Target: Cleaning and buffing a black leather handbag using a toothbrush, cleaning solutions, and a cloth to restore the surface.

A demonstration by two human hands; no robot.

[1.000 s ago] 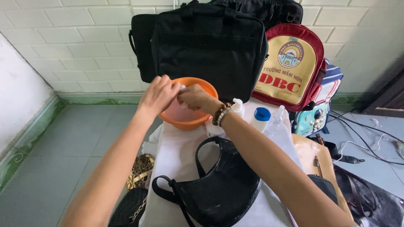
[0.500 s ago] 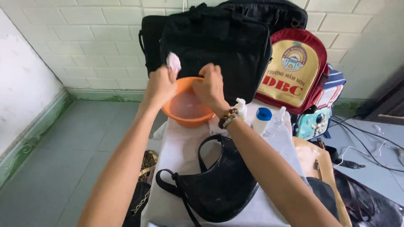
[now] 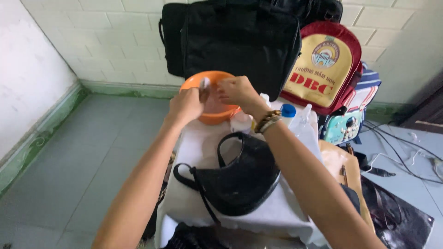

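Two big bags, a black case and a red-and-yellow backpack, are leaning against the wall beyond the hands; nearer than them a black handbag is lying on white cloth. Both hands are working over the orange bowl (catching drips, probably): left hand is pinching a small white cloth, right hand is closing beside it, grip unclear.

Black handbag on white cloth — red-yellow backpack, possibly bottles behind.
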